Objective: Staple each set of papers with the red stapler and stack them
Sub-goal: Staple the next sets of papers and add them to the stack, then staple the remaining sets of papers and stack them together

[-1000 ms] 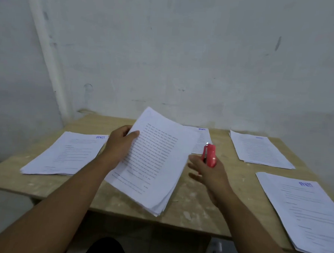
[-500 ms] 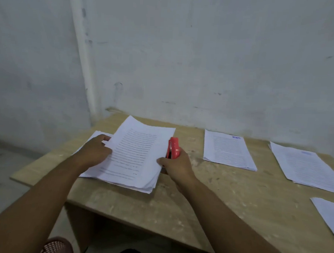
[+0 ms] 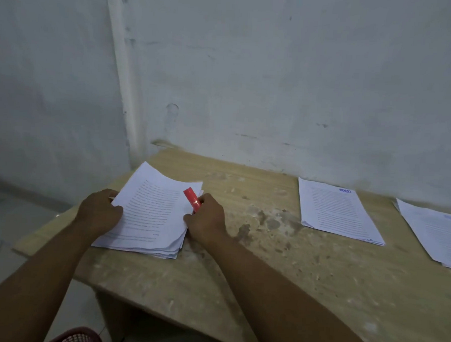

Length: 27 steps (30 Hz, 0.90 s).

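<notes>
Stapler (image 3: pixel 191 198), red: held in the right hand (image 3: pixel 208 218), fingers curled round its lower end. The upper end stuck out above the knuckles and tilted toward the left. It sat over the far right part of the stack of papers (image 3: pixel 149 216), at the stack's right edge. Whether its mouth was closed over a sheet could not be told. The right thumb lay against the stack's right edge.

Stack of papers lay on the left end of the table (image 3: pixel 266 272). Its edges were not squared, and the lower sheets fanned out at the near right corner. The top sheet was printed, its lines too blurred to read, and its far end curved up off the pile. The left hand (image 3: pixel 99 211) gripped the stack's left edge, thumb on the top sheet, fingers curled at the edge, fingertips hidden.

Two more piles lay flat, well apart from the stack. The second pile (image 3: pixel 334 210) was near the far edge and had a blue heading at its far right corner. The third pile (image 3: pixel 435 234) was at the right, cut off by the frame.

Table top was pale wood, blotched between the stack and the second pile. The wall (image 3: pixel 276 82) was grey-white and scuffed, with a white pipe (image 3: pixel 121 74) running up the corner. A red basket (image 3: pixel 77 337) was partly visible at the bottom, below the table.
</notes>
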Motion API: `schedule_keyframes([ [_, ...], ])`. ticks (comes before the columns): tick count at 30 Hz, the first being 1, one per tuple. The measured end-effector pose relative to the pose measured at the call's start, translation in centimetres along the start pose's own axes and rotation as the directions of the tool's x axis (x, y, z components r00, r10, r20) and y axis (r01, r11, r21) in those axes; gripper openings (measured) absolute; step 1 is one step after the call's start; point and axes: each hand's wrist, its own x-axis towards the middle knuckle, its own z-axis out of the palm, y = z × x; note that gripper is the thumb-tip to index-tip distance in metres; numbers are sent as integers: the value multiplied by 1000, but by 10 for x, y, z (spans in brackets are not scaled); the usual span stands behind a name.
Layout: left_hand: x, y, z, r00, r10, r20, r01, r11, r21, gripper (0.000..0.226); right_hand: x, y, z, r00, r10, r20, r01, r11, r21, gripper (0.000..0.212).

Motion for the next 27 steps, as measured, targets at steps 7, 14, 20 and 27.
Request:
schedule_keyframes([
  [7, 12, -9, 10, 1000, 2, 18, -3, 997, 78, 54, -3, 2, 4, 1000, -6, 26, 8, 998, -68, 13],
  [14, 15, -6, 13, 999, -11, -41, 11, 1000, 12, 46, -7, -2, -11, 993, 20, 119, -16, 999, -33, 18],
  [20, -23, 39, 23, 974, 118, -192, -95, 987, 129, 45, -29, 18, -67, 987, 152, 60, -157, 982, 108, 25],
  [27, -87, 144, 63, 887, 434, -158, -439, 898, -1, 33, -72, 93, -166, 991, 62, -122, -76, 991, -112, 41],
])
